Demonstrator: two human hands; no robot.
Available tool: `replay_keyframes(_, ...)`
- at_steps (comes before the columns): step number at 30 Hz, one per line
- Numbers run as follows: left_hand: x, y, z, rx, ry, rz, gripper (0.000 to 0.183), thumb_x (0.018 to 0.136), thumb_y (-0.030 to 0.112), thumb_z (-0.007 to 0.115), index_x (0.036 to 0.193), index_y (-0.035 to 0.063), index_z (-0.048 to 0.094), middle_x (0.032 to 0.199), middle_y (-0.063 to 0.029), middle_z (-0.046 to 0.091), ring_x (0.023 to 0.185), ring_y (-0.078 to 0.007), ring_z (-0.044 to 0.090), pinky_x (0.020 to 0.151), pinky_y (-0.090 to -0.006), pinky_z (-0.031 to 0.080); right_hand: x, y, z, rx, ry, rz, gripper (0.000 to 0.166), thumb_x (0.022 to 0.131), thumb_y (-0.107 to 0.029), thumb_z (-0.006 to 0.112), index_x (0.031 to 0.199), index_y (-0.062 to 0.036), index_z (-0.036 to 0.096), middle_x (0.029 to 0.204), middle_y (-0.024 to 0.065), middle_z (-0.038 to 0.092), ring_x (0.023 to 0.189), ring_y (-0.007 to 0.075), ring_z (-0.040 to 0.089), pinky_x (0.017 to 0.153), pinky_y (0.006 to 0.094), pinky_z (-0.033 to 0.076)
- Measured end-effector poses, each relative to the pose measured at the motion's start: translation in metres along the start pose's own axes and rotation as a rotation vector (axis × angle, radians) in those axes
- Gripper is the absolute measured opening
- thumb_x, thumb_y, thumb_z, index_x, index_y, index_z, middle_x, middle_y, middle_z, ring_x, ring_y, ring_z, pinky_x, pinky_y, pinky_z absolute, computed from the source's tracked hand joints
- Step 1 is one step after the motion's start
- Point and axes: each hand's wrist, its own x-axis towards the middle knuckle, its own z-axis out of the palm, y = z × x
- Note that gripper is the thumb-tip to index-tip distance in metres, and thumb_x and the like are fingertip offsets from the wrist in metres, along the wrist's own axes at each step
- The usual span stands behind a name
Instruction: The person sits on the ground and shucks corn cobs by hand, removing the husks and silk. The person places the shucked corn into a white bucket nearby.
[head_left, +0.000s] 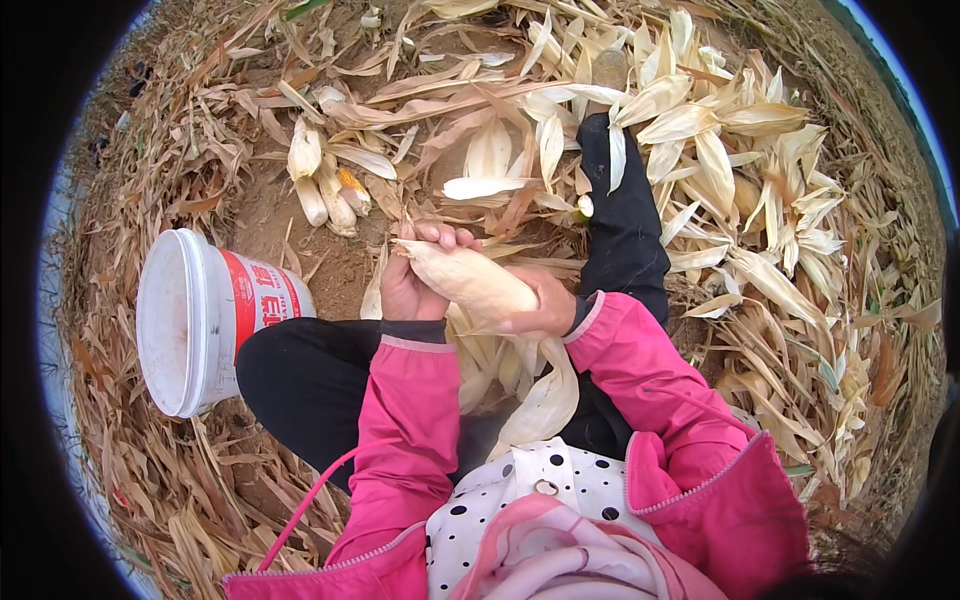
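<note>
An ear of corn in pale dry husk lies across both hands, above my lap. My left hand cups its tip end, with the fingers curled over the far side. Around the thicker end at the right, my right hand is closed, thumb on the near side. The husk still covers the ear, so no kernels show on it. Loose husk leaves hang below the ear and rest between my legs.
A white plastic bucket with a red printed band lies tipped beside my left knee. Several corn ears lie on bare soil ahead, one showing yellow kernels. Heaped husks surround my outstretched right leg. Dry stalks and leaves cover the ground.
</note>
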Motion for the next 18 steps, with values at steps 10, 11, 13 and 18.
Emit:
replay_keyframes(10,0.002,-0.011,-0.046,-0.227,0.059,-0.081,0.020,0.094,0.023,0.049,0.095,0.0043,0.056,0.089,-0.0077,0.060,0.090,-0.0232,0.057,0.088,-0.0400,0.046,-0.001,-0.004,0.005,0.192,-0.040,0.041,0.061,0.070,-0.026,0.074,0.120,0.0028,0.052,0.105,0.0069,0.060,0.094,0.0140,0.055,0.084,0.0273,0.043)
replay_keyframes(11,0.000,-0.014,-0.047,-0.184,0.141,-0.085,0.020,0.094,0.022,0.050,0.099,0.0038,0.056,0.094,-0.0078,0.061,0.093,-0.0232,0.058,0.090,-0.0394,0.046,-0.002,-0.003,0.004,0.272,-0.044,0.065,0.061,0.071,-0.027,0.073,0.120,0.0029,0.052,0.106,0.0071,0.060,0.094,0.0143,0.055,0.084,0.0275,0.043)
replay_keyframes(13,0.000,-0.018,-0.051,-0.162,0.300,-0.091,0.021,0.093,0.020,0.050,0.105,0.0033,0.057,0.102,-0.0079,0.062,0.097,-0.0227,0.059,0.092,-0.0381,0.045,-0.001,-0.003,0.002,0.396,-0.067,0.098,0.064,0.072,-0.029,0.070,0.122,0.0025,0.047,0.097,0.0085,0.060,0.085,0.0152,0.058,0.076,0.0279,0.046)
replay_keyframes(18,0.005,-0.027,-0.025,-0.238,0.574,-0.056,0.020,0.094,0.018,0.050,0.106,0.0045,0.057,0.099,-0.0056,0.063,0.093,-0.0177,0.059,0.088,-0.0342,0.047,0.001,0.020,-0.004,0.578,-0.089,0.093,0.062,0.078,-0.033,0.067,0.124,0.0030,0.046,0.104,0.0076,0.058,0.087,0.0127,0.057,0.076,0.0258,0.046)
